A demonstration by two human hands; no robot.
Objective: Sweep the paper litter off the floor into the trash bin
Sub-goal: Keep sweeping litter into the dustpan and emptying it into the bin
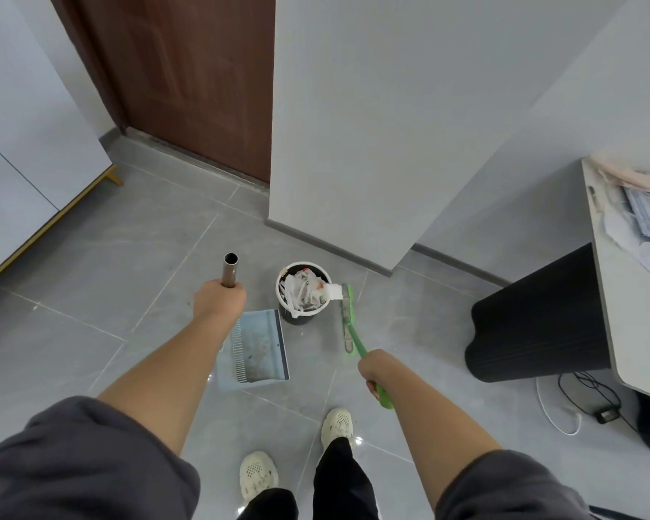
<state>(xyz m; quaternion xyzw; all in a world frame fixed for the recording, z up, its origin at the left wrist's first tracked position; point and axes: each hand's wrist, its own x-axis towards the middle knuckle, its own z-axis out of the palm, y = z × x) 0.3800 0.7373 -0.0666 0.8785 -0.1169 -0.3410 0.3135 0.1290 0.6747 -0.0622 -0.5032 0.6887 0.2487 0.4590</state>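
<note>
Lots of paper litter (303, 290) is packed into the small round trash bin (297, 320), up to its white rim. One white piece (333, 290) lies over the rim on the right side and touches the head of the green broom (348, 313). The broom head stands just beside the bin, on its right. The right hand (372, 369) is curled tight round the green broom stick. The left hand (218, 300) grips a metal pole (229, 270) that sticks up, and the pole goes down to a blue dustpan (259, 347). The dustpan is low over the grey floor (128, 257), just left of the bin. I cannot tell if it touches the floor. Two pale shoes (336, 425) stand on the tiles near the bottom. A big black bin (533, 324) stands well off to the right, next to a white desk (616, 313) with papers on it. Some cables (578, 392) lie on the floor under the desk. A brown door (188, 69) is far behind, beside a white wall (372, 106).
</note>
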